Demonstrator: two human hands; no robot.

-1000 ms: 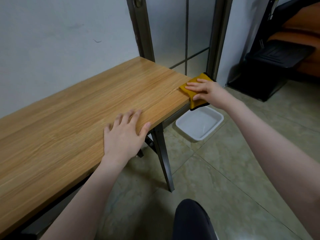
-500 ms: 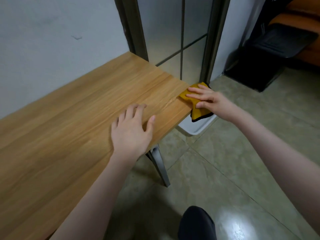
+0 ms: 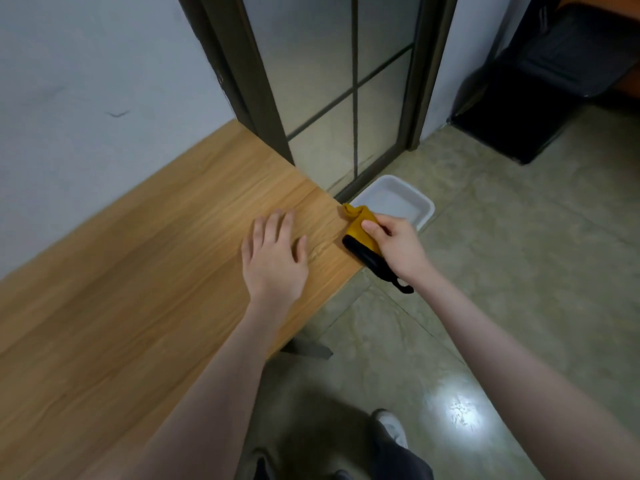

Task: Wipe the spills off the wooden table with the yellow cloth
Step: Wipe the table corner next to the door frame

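Observation:
The wooden table [image 3: 145,271] runs from lower left toward the glass door. My left hand [image 3: 273,258] lies flat on its top near the right end, fingers spread. My right hand [image 3: 398,247] grips the yellow cloth [image 3: 358,225], which has a black underside and a black loop hanging below. The cloth is bunched at the table's right end edge, partly off the wood. No spill is plainly visible on the tabletop.
A white plastic tray [image 3: 398,202] sits on the tiled floor just beyond the table's end, by the glass door [image 3: 339,84]. A black object [image 3: 540,84] stands at the far right. My shoe [image 3: 393,427] shows on the floor below.
My right hand went from pressing flat on the cloth to gripping it bunched at the table's end edge. The camera tilted down, bringing the white tray fully into view. My left hand stays flat.

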